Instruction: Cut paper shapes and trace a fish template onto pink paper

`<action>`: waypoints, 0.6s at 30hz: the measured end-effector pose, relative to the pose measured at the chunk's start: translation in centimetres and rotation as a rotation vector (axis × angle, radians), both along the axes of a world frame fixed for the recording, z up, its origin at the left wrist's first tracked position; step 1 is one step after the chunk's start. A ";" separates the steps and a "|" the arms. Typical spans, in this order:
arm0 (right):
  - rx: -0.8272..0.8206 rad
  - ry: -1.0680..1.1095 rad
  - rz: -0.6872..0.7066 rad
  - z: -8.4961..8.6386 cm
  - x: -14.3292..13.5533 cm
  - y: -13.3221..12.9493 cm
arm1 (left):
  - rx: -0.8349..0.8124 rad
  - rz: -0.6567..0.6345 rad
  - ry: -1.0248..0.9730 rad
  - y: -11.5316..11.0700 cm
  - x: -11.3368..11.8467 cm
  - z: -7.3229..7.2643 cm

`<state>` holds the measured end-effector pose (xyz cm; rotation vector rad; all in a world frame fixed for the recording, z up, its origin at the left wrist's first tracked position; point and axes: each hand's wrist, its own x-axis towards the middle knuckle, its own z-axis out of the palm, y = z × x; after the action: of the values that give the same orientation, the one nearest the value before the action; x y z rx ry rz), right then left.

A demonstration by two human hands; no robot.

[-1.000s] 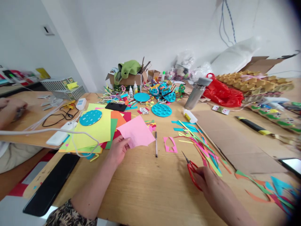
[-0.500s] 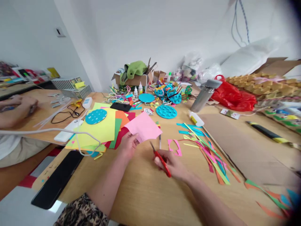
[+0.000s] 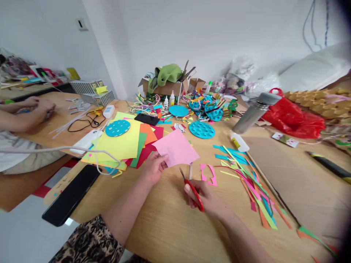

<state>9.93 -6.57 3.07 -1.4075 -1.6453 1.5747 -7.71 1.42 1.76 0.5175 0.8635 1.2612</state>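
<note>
A sheet of pink paper [image 3: 177, 146] is pinched at its lower left corner by my left hand [image 3: 155, 166], held just above the table. My right hand [image 3: 201, 195] grips red-handled scissors [image 3: 195, 193], their blades pointing up and left, a little below the paper and apart from it. To the right of the scissors lies a pink paper scrap [image 3: 208, 174] with a cut-out middle. Left of the pink sheet, a yellow sheet [image 3: 128, 144] tops a stack of coloured paper, with a blue dotted disc [image 3: 117, 128] on it.
Paper strips [image 3: 255, 186] and brown cardboard [image 3: 296, 171] cover the right side. A steel bottle [image 3: 251, 115], a glue bottle [image 3: 239, 142] and a blue disc [image 3: 202, 130] stand or lie further back. A black phone [image 3: 71, 195] lies at the left edge. Another person's hands [image 3: 41, 107] are at far left.
The view has swung slightly, so most things sit differently in the picture. My left hand still holds the pink paper and my right hand the scissors; the blades remain apart from the sheet.
</note>
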 end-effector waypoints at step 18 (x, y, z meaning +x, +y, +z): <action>0.032 0.072 -0.062 -1.0 0.1 0.3 | 0.011 -0.137 0.061 -1.0 0.9 -0.3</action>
<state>10.07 -6.29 2.04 -1.3565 -1.5638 1.5393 -6.78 0.45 1.51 0.6160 0.8578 1.1304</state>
